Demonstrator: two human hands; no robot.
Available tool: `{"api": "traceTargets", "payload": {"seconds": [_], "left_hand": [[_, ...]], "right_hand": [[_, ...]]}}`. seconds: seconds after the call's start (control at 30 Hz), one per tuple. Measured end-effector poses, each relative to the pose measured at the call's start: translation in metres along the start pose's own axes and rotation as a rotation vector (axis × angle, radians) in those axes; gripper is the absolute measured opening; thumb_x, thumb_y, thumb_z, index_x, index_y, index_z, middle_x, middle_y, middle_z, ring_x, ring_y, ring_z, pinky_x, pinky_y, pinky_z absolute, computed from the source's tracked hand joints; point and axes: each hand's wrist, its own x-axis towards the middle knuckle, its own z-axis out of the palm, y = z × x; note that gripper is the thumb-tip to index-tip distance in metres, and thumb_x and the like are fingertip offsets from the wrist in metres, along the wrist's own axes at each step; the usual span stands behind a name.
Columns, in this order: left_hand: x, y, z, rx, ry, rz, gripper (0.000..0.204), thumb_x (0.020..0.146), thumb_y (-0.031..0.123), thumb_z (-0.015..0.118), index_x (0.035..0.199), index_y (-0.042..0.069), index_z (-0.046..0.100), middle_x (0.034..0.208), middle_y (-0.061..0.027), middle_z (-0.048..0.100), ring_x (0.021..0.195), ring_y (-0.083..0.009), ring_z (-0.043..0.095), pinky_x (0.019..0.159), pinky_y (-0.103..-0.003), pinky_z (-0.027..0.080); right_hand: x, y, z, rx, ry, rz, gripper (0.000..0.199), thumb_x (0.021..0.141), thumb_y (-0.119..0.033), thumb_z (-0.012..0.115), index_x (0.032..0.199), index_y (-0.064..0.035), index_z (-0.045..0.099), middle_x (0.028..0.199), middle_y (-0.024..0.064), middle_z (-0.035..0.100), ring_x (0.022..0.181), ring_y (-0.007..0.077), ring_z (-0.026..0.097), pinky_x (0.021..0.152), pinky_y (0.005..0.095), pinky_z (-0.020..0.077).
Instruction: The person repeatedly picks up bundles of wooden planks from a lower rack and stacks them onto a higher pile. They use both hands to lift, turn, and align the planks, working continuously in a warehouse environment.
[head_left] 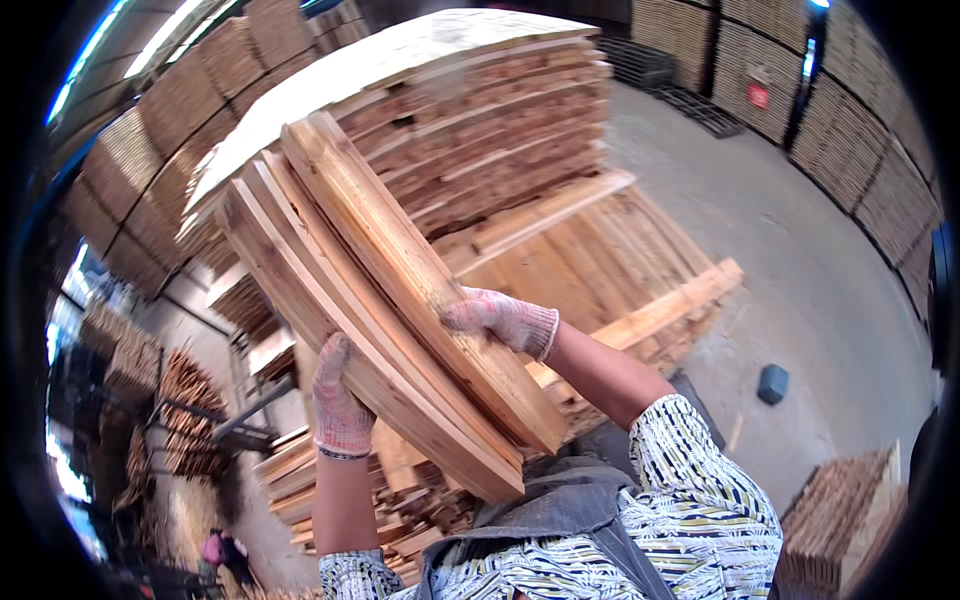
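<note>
Left hand (342, 405) clamped under the planks (380, 300), right hand (500, 320) pressed on top. Bundle tilted, lifted chest-high before the stack (500, 130). Likely risk: loose upper planks sliding off downhill, or splinters through thin gloves.

Both hands, left hand (342, 405) and right hand (500, 318), are wearing knitted cloth gloves and gripping rough-sawn, matt wooden boards (380, 300); beyond the grip, the concrete floor (800, 270) is looking dull and dusty.

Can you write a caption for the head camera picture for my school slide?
Two gloved hands, left hand and right hand, hold a bundle of wooden planks before a tall plank stack.
</note>
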Motion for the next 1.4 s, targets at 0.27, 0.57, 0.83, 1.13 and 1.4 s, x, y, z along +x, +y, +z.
{"api": "traceTargets", "payload": {"seconds": [0.27,0.57,0.83,1.13,1.4], "left_hand": [[0.082,-0.115,0.109,-0.232,-0.149,-0.271,0.049,0.094,0.033,0.065,0.129,0.000,0.058,0.119,-0.0124,0.067,0.106,-0.0236,0.067,0.093,-0.037,0.057],[0.147,-0.204,0.114,-0.058,0.006,-0.668,0.046,0.092,0.037,0.067,0.125,0.005,0.060,0.114,-0.0100,0.069,0.098,-0.0237,0.069,0.087,-0.038,0.058],[0.145,-0.230,0.072,0.290,0.042,-0.775,0.081,0.089,0.043,0.069,0.148,0.002,0.031,0.145,-0.0160,0.050,0.132,-0.0251,0.050,0.108,-0.036,0.042],[0.149,-0.213,0.096,0.748,0.259,-0.596,0.114,0.070,0.033,0.083,0.156,0.003,0.014,0.146,-0.0230,0.047,0.130,-0.0320,0.052,0.101,-0.041,0.049],[0.164,-0.208,0.032,0.609,0.145,-0.453,0.104,0.077,0.021,0.083,0.155,0.007,0.016,0.138,-0.0199,0.053,0.117,-0.0262,0.060,0.095,-0.041,0.051]], "right_hand": [[-0.107,-0.070,-0.102,0.102,0.448,0.110,0.052,0.090,-0.031,0.072,0.129,0.0002,0.058,0.116,0.0111,0.068,0.096,0.0189,0.070,0.085,0.0329,0.0599],[-0.153,-0.134,-0.236,-1.242,0.743,0.680,0.081,0.081,-0.047,0.074,0.128,0.0142,0.049,0.121,0.0241,0.064,0.106,0.0281,0.067,0.092,0.0363,0.0537],[-0.121,-0.065,-0.189,-2.105,0.761,0.675,0.087,0.079,-0.044,0.074,0.149,-0.0107,0.034,0.143,0.0260,0.039,0.128,0.0390,0.045,0.105,0.0459,0.0396],[-0.076,0.007,-0.182,-1.075,0.778,0.253,0.106,0.084,-0.064,0.065,0.155,0.0005,0.021,0.149,0.0327,0.038,0.135,0.0429,0.044,0.111,0.0408,0.0373],[-0.071,0.001,-0.183,-0.087,0.659,0.207,0.103,0.085,-0.023,0.079,0.155,0.0039,0.009,0.127,0.0203,0.060,0.101,0.0226,0.067,0.080,0.0316,0.0592]]}}
